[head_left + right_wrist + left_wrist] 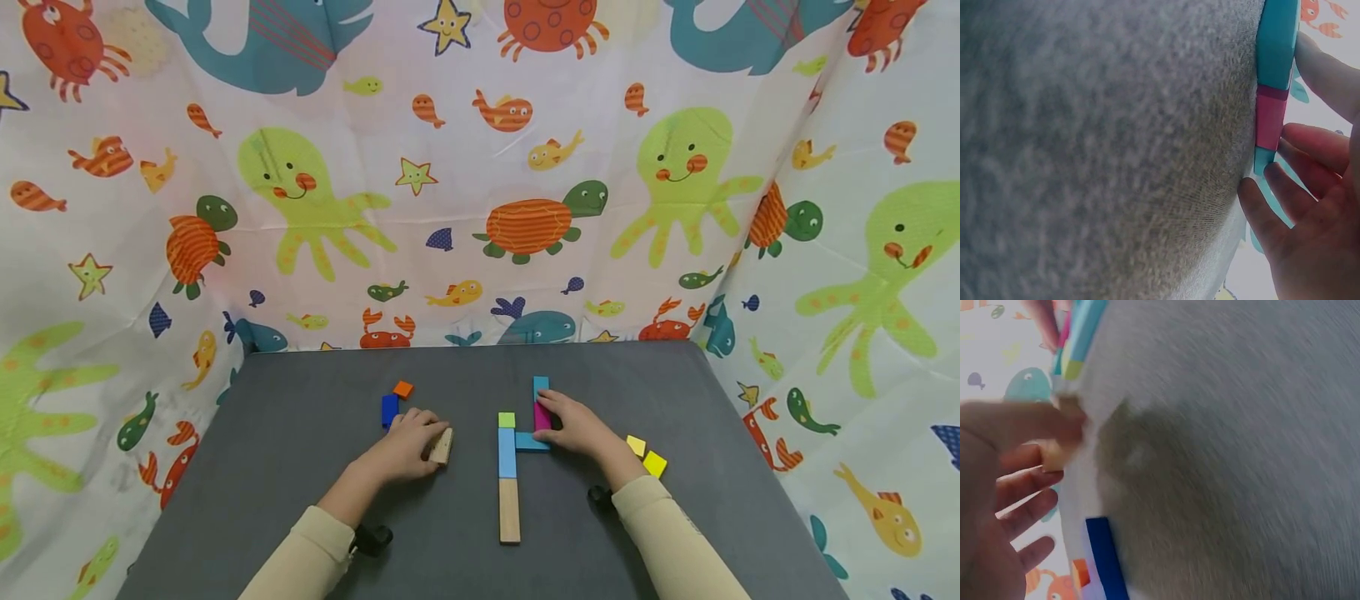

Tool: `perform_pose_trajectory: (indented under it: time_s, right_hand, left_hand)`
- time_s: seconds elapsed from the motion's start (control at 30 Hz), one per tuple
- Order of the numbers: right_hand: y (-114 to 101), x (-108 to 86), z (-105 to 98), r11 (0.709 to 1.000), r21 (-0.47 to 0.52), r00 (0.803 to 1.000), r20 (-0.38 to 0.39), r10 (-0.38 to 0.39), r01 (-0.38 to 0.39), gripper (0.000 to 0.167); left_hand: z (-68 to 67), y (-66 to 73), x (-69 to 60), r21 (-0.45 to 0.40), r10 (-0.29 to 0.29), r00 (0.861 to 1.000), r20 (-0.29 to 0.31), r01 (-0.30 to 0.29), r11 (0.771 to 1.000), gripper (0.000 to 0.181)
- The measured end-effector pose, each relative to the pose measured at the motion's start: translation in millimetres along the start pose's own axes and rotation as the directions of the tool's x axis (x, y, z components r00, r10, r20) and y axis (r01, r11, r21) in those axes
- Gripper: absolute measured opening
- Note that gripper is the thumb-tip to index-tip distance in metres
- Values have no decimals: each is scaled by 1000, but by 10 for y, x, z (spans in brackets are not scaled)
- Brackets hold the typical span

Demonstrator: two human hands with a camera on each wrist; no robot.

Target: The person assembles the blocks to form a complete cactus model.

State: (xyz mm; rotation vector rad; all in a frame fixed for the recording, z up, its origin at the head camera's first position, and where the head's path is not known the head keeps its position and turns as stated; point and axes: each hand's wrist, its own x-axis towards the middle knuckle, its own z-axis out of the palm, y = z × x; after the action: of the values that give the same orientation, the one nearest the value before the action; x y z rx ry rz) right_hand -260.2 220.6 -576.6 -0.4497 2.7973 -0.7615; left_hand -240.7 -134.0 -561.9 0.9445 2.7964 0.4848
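My left hand [408, 444] pinches a plain wooden block [441, 447] between thumb and fingers, left of a row of blocks; in the left wrist view the block is blurred. That row has a green block [507, 420] at the far end, a light blue block [507, 452] in the middle and a wooden block [509, 511] nearest me. A teal block [532, 442] extends right from it. Beyond that lie a magenta block [1270, 119] and another teal block [541, 387]. My right hand [576, 427] touches these right-hand blocks with fairly straight fingers.
A dark blue block [390, 409] and an orange block [403, 389] lie beyond my left hand. Two yellow blocks [655, 463] lie beside my right wrist. The grey table [315, 400] meets a sea-animal print curtain [450, 250] at its back edge.
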Motion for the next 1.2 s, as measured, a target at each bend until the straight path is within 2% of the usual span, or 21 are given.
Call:
perform_pose_trajectory:
  time_s: [0.1,0.17,0.3,0.57,0.73,0.93,1.2]
  right_hand:
    - [-5,-2,3,1000,-4,1000,-5,-5,4,82]
    - [-5,-2,6,1000,-4,1000,-6,-5,5,82]
    - [-9,-5,13,1000,-5,1000,-3,-8,8,82]
    - [3,1,20,1000,-1,1000,3,-8,8,82]
    - [29,9,17,1000,-18,1000,2,2,-2,83]
    - [42,6,14,1000,-14,1000,2,3,-3,82]
    - [13,-3,29,1000,2,1000,-1,-3,3,81]
  left_hand:
    - [-29,39,59,-163,-80,997,-25,75,984,66]
    - [-34,57,104,-219,-127,991,-44,114,969,68]
    - [-2,73,209,-254,-195,978,-76,170,952,71]
    - [23,205,494,-353,-250,954,-168,178,918,68]
    - [39,323,746,-388,-280,948,-154,202,899,65]
    - [187,362,1055,-400,-287,948,-139,211,892,65]
    - [306,358,1280,-442,-308,947,-92,239,865,63]
